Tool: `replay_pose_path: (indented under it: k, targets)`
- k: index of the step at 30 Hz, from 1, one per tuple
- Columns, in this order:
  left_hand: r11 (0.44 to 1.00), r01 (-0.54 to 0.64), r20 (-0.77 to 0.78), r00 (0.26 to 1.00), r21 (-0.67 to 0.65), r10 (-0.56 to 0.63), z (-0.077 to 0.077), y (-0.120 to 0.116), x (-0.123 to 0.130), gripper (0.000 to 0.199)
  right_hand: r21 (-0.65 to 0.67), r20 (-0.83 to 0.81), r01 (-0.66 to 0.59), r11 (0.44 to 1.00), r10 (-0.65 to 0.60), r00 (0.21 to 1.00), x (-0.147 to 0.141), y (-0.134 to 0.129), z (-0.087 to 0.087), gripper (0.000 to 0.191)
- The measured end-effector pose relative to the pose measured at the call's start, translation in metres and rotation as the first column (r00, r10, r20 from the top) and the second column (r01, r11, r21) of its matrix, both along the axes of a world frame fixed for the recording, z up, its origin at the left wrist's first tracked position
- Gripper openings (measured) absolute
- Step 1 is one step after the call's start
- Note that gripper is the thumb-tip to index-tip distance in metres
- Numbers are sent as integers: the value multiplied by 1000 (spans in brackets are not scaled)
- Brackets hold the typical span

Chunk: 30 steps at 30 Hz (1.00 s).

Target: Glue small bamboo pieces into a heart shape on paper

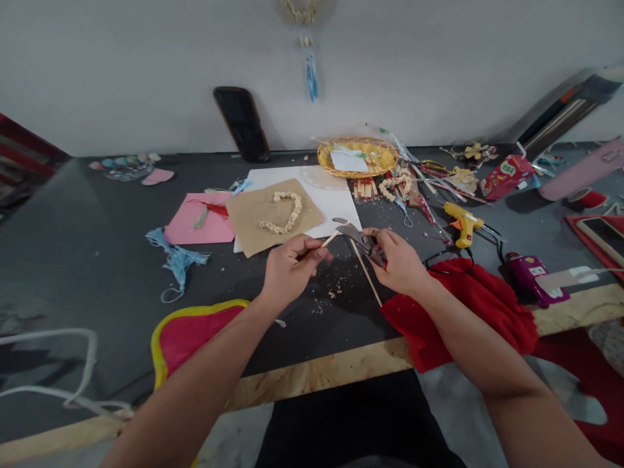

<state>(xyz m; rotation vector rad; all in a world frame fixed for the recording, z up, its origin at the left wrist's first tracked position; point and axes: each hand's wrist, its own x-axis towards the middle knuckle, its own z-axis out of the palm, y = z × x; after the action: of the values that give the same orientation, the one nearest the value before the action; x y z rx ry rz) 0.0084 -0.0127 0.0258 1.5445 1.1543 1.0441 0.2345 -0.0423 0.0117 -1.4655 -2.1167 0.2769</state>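
Hand cutters at the stick's end

Left hand (298,266), fingers closed, pinches a pale stick (331,238) at frame centre. Right hand (397,260), wrapped around the handles, holds hand cutters (355,237); blade contact is unconfirmed. Recommended: hold the stick square to the blades, left fingertips clear, squeeze evenly. Chips (335,294) lie lower centre.

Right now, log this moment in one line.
left hand: holds thin pale stick; right hand: holds grey metal tool; tool: at stick; nearby: crumpled red cloth
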Motion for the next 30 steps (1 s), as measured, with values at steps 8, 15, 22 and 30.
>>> replay_pose_path:
  k: [8,15,22,30]
  targets:
    - [994,101,26,995,-36,-101,3,2,-2,19,-16,19,-18,1000,19,1000,4,3,0,46]
    - [986,136,87,988,-98,-128,2,4,-2,22,4,-26,-36,999,36,999,2,0,1,40]
    - [980,171,153,976,-98,-155,4,1,-2,25,38,-5,12,999,-12,1000,1,-3,4,37]
    - [902,360,308,909,-238,-281,4,7,-8,33,33,11,-86,996,85,996,6,4,-3,45]
